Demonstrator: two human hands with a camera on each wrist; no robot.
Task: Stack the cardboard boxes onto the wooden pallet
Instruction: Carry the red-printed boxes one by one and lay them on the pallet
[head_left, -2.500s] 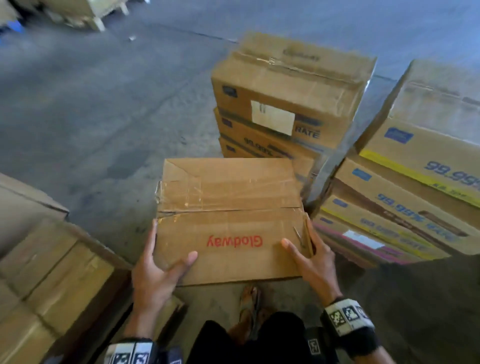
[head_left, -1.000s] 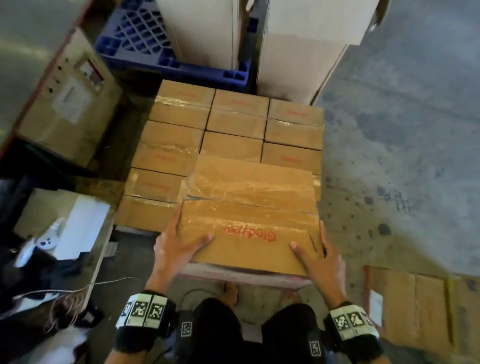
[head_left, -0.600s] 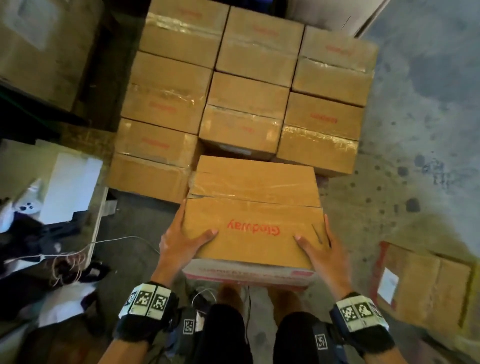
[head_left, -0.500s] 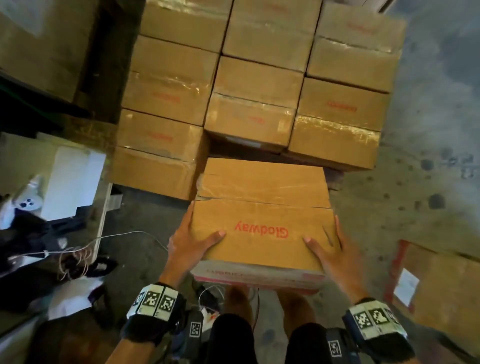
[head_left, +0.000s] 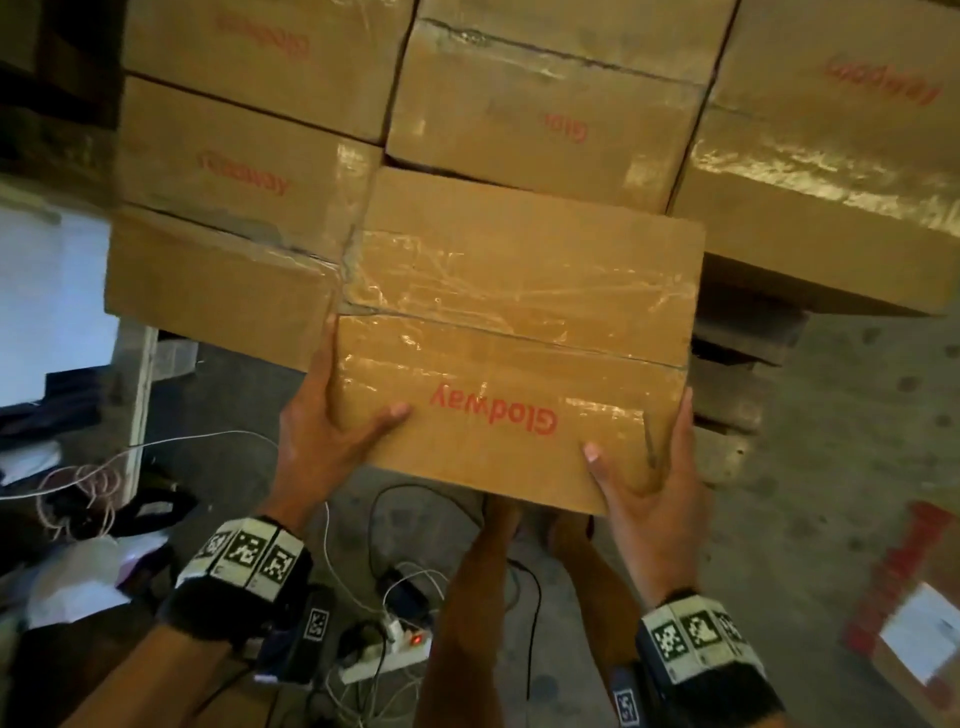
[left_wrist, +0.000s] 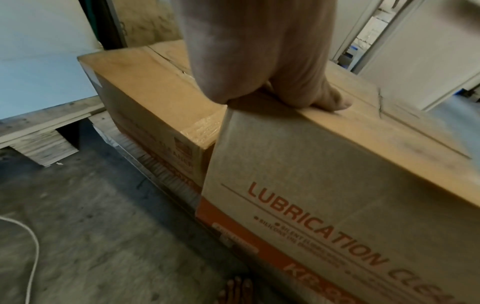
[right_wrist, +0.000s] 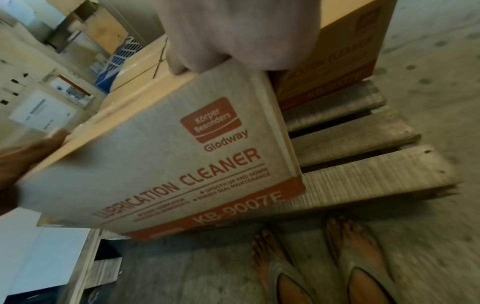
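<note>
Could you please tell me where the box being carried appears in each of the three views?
Head: the carried box fills the centre, between both hands.
Left wrist: lower right, its LUBRICATION side showing.
Right wrist: centre-left, its printed face towards the camera.
Shared landmark: the wooden pallet beneath the boxes.

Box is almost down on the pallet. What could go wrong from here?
1. Bare toes in sandals sit just below the brown taped Glodway cardboard box; a slip could land on them.
2. The left hand and right hand grip the sides, so fingers may get pinched against the neighbouring stacked box.
3. Floor cables underfoot could trip.
</note>
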